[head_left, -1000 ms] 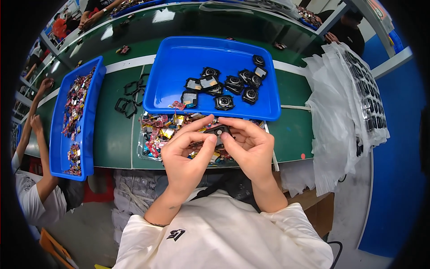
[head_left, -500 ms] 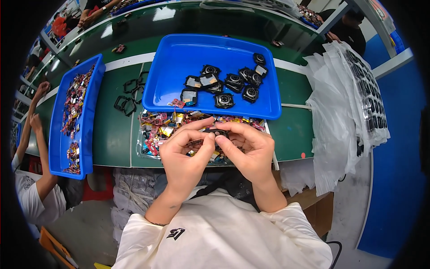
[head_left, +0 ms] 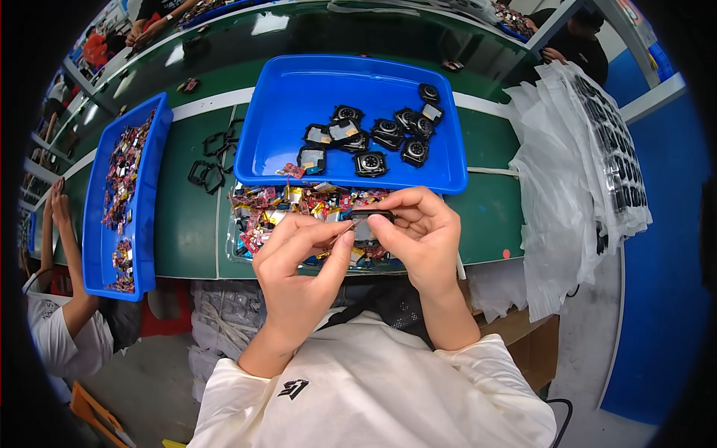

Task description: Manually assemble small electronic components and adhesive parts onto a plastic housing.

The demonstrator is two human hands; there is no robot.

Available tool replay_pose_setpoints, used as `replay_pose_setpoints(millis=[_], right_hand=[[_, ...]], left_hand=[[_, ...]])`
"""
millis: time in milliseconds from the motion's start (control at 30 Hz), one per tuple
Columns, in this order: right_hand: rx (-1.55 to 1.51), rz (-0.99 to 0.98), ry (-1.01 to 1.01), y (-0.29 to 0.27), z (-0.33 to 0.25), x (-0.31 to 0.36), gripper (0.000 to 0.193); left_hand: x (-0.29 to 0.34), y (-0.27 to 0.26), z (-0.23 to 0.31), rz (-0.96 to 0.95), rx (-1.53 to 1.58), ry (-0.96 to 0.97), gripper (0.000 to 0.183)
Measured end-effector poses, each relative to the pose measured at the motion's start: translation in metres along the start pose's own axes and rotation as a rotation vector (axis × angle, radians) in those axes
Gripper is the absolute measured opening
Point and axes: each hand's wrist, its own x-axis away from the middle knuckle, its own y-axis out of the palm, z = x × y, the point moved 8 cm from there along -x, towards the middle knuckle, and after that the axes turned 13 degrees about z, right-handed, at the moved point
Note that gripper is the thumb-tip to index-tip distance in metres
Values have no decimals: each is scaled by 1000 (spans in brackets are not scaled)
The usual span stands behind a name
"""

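Near the front edge of the table, my right hand (head_left: 424, 237) grips a black watch case (head_left: 364, 232), tilted, with a greyish inside showing between the fingers. Thumb and forefinger of my left hand (head_left: 299, 260) pinch at the case's left side; whatever small piece they hold is mostly hidden. Below both hands lies a clear tray of small colourful electronic parts (head_left: 258, 216). Just beyond it, a large blue tray (head_left: 299, 71) carries several black watch cases (head_left: 370, 163), some round-backed side up, and a small pink part (head_left: 291, 170).
Several black frames (head_left: 206, 175) lie left of the big tray. Farther left stands a narrow blue bin (head_left: 153, 216) of small parts. At right are white plastic sheets (head_left: 553, 194) and a stack of black pieces in trays (head_left: 620, 160). Another person's arms (head_left: 67, 246) show at far left.
My hands have drawn apart slightly. The left has moved a little left and down, while the watch case has turned in my right fingers so more of its inside shows.
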Motion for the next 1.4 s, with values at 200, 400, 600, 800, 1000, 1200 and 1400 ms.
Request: replay_pose_setpoints(millis=[200,400,600,800,1000,1200,1400], right_hand=[[54,-5,-28,4,-4,1,17],[192,-7,-285,7,-17,10,17],[125,-87,-320,9,-17,13,18],[-42,-77,-183,8,-12,16,17],[39,-60,-121,1,-8,18,17],[296,-58,-243,-2,-19,13,15],[464,-688,-630,34,-56,20,18]], left_hand=[[6,1,-9,-57,56,-130,14],[18,8,-34,-107,504,-597,13],[14,6,-35,-85,490,-586,10],[12,1,-32,-49,318,-402,17],[7,8,-26,-72,308,-371,21],[5,6,-28,-134,140,-211,14],[2,3,-30,-379,302,-406,11]])
